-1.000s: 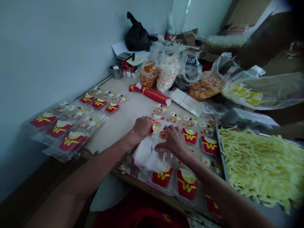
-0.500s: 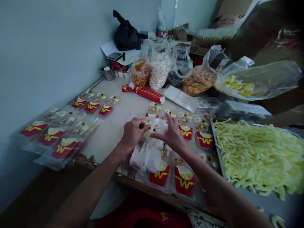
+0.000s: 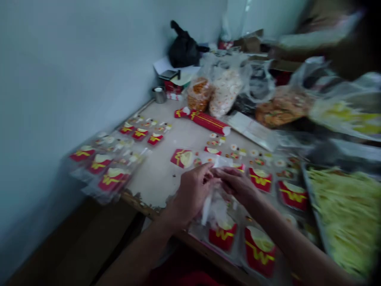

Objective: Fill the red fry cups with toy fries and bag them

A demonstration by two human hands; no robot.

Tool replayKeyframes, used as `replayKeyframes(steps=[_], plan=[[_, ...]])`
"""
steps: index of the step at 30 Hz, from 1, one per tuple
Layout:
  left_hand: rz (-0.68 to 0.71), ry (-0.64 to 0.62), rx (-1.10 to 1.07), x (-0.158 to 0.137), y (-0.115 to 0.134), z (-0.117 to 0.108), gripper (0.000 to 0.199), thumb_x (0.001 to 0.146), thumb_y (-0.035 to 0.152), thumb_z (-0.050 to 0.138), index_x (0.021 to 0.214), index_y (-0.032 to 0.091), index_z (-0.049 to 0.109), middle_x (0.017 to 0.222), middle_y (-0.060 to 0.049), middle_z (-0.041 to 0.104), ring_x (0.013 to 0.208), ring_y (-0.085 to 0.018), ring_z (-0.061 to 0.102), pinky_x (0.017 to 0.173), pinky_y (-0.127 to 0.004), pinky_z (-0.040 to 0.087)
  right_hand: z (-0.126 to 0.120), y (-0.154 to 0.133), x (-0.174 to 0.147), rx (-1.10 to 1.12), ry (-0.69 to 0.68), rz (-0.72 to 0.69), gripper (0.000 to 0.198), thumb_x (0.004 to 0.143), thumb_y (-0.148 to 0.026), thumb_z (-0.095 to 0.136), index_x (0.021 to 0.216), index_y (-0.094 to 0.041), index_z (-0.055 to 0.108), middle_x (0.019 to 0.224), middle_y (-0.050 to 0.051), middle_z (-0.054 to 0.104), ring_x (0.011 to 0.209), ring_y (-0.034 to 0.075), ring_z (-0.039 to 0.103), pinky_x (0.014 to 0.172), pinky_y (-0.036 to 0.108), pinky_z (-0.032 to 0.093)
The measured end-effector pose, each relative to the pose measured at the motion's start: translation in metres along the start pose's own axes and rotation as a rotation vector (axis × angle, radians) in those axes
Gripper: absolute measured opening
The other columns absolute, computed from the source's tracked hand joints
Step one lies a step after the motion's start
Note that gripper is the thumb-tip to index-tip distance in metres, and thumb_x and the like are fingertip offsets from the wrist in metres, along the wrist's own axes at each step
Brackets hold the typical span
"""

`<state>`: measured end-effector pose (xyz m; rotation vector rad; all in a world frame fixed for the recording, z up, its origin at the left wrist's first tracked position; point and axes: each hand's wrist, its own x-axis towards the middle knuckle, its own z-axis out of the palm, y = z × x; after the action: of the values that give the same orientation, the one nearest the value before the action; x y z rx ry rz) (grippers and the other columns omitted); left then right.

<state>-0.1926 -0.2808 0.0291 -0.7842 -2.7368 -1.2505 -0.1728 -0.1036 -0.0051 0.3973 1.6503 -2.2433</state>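
Two hands meet at centre: left hand (image 3: 193,192) & right hand (image 3: 238,186), fingers pinched shut on a clear plastic bag (image 3: 216,200), held just above the table (image 3: 160,178) edge. Half a sec ago the hands were spread over it; now closed together, bag lifted, so bagging looks underway. Red fry cartons (image 3: 223,234) w/ yellow "W"; no other text readable, frame blurred. Fries tray (image 3: 345,214) far right.

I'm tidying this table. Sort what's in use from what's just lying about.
In use: left hand and right hand both grip a clear plastic bag; red cartons beneath.

Lying about: black bag, metal cup, tray of yellow strips.
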Motion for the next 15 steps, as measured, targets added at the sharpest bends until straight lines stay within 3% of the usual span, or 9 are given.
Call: replayKeyframes(steps=[3,6,8,11,13,15], plan=[[0.192,-0.096,0.285,-0.009,-0.027,-0.059,0.091,0.071,0.048,0.085,0.150,0.033,0.043,0.138,-0.010,0.059,0.126,-0.029,0.056,0.107,-0.044,0.044,0.001,-0.014,0.014,-0.082,-0.189,0.073,0.031,0.076,-0.044,0.081,0.089,-0.016,0.076,0.078,0.004,0.072,0.037,0.000,0.031,0.036,0.021,0.015],[0.203,-0.257,0.475,-0.021,-0.057,-0.114,0.104,0.064,0.053,0.087,0.153,0.036,0.037,0.146,-0.011,0.049,0.134,-0.033,0.048,0.114,-0.050,0.035,0.032,-0.024,0.049,-0.125,-0.395,0.133,0.032,0.075,-0.045,0.082,0.084,-0.014,0.076,0.070,0.003,0.068,0.038,0.000,0.026,0.037,0.021,0.013],[0.071,-0.277,0.523,-0.028,-0.081,-0.144,0.103,0.064,0.047,0.085,0.154,0.035,0.037,0.142,-0.010,0.050,0.128,-0.029,0.052,0.110,-0.043,0.041,0.069,-0.026,0.076,-0.152,-0.440,0.093,0.036,0.076,-0.049,0.080,0.088,-0.015,0.076,0.072,0.004,0.069,0.039,0.001,0.029,0.037,0.021,0.017],[-0.173,-0.205,0.666,-0.027,-0.128,-0.195,0.093,0.067,0.041,0.081,0.151,0.033,0.042,0.141,-0.009,0.053,0.124,-0.029,0.054,0.105,-0.039,0.044,0.123,-0.028,0.109,-0.184,-0.335,-0.053,0.046,0.075,-0.053,0.079,0.104,-0.018,0.075,0.098,0.009,0.074,0.046,0.004,0.049,0.040,0.021,0.029],[-0.368,-0.142,0.753,-0.021,-0.160,-0.237,0.085,0.071,0.045,0.078,0.148,0.028,0.048,0.138,-0.011,0.057,0.122,-0.030,0.056,0.102,-0.037,0.044,0.141,-0.028,0.121,-0.201,-0.263,-0.116,0.050,0.073,-0.052,0.081,0.110,-0.020,0.073,0.106,0.010,0.074,0.053,0.007,0.058,0.045,0.022,0.036],[-0.587,-0.062,0.742,-0.012,-0.183,-0.276,0.079,0.069,0.047,0.081,0.140,0.023,0.057,0.125,-0.012,0.066,0.110,-0.029,0.063,0.092,-0.032,0.047,0.138,-0.028,0.122,-0.240,-0.254,-0.124,0.047,0.072,-0.050,0.082,0.107,-0.019,0.075,0.098,0.008,0.074,0.056,0.008,0.059,0.047,0.022,0.038]])
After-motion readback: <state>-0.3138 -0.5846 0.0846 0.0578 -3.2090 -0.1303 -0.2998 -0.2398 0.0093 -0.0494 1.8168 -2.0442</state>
